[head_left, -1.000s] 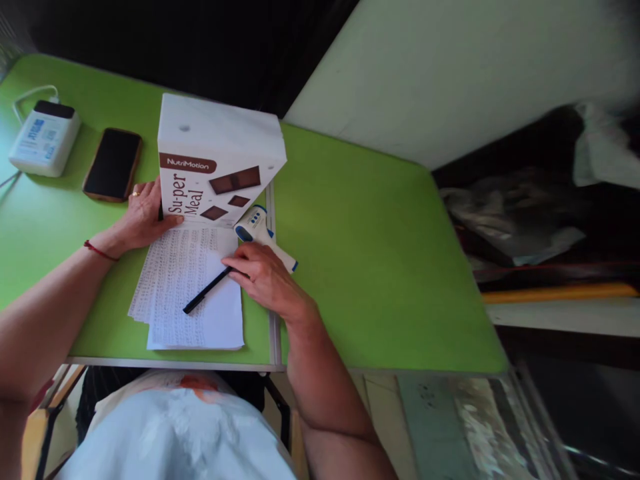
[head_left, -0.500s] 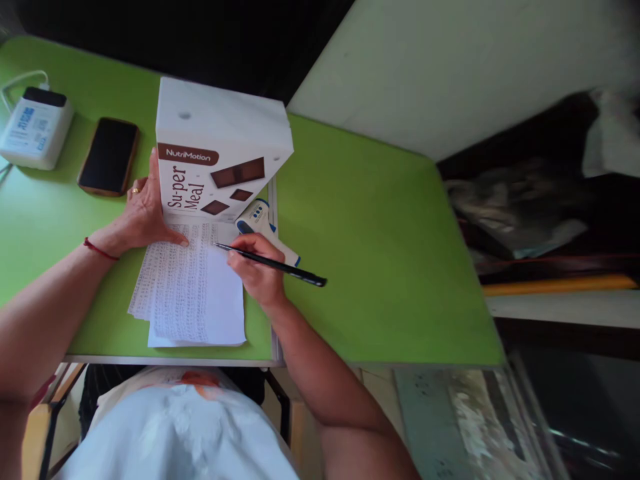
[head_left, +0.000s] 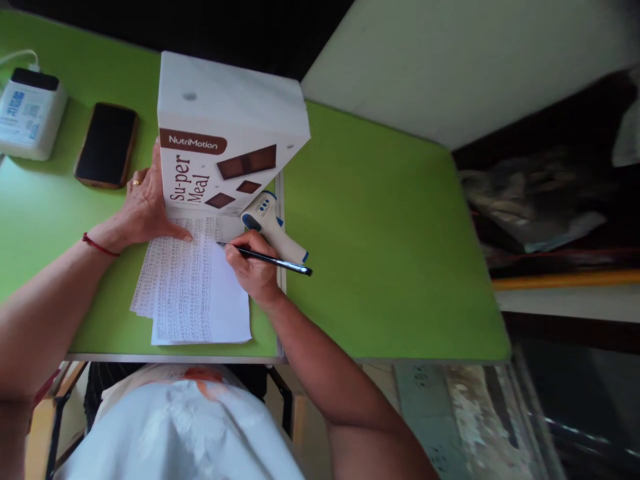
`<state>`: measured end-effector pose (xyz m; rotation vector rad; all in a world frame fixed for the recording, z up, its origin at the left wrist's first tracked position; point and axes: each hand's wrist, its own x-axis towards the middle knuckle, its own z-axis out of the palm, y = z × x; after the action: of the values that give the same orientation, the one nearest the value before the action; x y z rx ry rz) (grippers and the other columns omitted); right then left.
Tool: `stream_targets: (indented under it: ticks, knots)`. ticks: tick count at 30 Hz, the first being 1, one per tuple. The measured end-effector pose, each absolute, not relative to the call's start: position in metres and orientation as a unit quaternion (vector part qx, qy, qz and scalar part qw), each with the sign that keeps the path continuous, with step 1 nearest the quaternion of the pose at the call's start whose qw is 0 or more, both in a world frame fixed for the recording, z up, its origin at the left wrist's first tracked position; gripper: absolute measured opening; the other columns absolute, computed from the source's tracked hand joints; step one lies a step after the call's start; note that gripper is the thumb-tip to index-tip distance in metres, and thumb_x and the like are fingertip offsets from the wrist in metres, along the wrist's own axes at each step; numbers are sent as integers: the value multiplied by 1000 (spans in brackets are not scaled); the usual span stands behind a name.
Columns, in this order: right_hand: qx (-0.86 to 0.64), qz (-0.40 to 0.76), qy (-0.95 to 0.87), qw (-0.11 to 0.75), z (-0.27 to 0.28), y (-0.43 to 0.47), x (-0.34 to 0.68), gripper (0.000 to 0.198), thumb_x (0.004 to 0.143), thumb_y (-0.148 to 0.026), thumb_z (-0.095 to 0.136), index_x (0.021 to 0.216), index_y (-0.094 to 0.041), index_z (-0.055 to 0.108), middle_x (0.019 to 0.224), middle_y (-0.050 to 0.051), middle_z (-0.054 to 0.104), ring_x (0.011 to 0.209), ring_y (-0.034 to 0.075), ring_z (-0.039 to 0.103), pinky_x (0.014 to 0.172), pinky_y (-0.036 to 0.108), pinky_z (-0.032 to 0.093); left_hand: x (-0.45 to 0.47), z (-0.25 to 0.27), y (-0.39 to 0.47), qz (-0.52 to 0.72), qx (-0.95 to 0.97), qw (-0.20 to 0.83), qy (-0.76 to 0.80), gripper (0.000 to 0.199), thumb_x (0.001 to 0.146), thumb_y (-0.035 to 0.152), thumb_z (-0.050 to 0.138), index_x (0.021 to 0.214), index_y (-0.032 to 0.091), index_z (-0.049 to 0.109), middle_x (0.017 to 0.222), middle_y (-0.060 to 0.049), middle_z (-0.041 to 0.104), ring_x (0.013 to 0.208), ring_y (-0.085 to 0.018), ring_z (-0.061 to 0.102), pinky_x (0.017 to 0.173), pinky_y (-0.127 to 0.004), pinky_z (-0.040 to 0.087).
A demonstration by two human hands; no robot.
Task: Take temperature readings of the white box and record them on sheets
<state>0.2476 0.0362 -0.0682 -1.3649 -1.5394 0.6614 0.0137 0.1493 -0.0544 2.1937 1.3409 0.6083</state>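
My right hand point(head_left: 254, 265) grips a black pen point(head_left: 287, 264), its tip at the paper beside the last written column. The stack of white sheets point(head_left: 227, 300) carries dense rows of small handwriting on its left part; the right part is blank. Spread at the upper left of the stack, my left hand point(head_left: 146, 207) has its thumb on the paper and its fingers along the side of a white box point(head_left: 195, 167) marked "NutriMotion Su-per Meal". The box stands at the sheets' top edge. A white and blue infrared thermometer point(head_left: 275, 230) lies just beyond my right hand.
A phone point(head_left: 107, 145) lies left of the box on the green table point(head_left: 390, 253). Farther left stands a white power adapter point(head_left: 33, 113) with a cable. A pale wall point(head_left: 425, 60) rises behind, and a dark shelf with plastic bags point(head_left: 540, 193) is at the right.
The view has shifted slightly. The pen's rear end has swung a little upward and toward my hand, with its tip still at the paper. My left hand keeps its place.
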Motion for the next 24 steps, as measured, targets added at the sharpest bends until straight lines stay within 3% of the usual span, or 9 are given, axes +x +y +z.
stream_targets:
  ticks: [8, 24]
  knots:
    - [-523, 214, -666, 487, -72, 38, 247, 17, 90, -35, 58, 76, -26, 55, 61, -6, 58, 55, 12, 53, 56, 29, 50, 16, -51, 149, 214, 799, 247, 505, 154, 28, 82, 90, 160, 29, 31, 152, -18, 49, 146, -59, 31, 121, -73, 22]
    - [-527, 222, -670, 473, -74, 39, 248, 18, 90, -34, 58, 75, -26, 52, 61, -6, 56, 56, 13, 52, 55, 29, 48, 17, -50, 148, 186, 795, 242, 524, 159, 26, 79, 92, 161, 26, 28, 156, -21, 42, 148, -60, 28, 121, -72, 23]
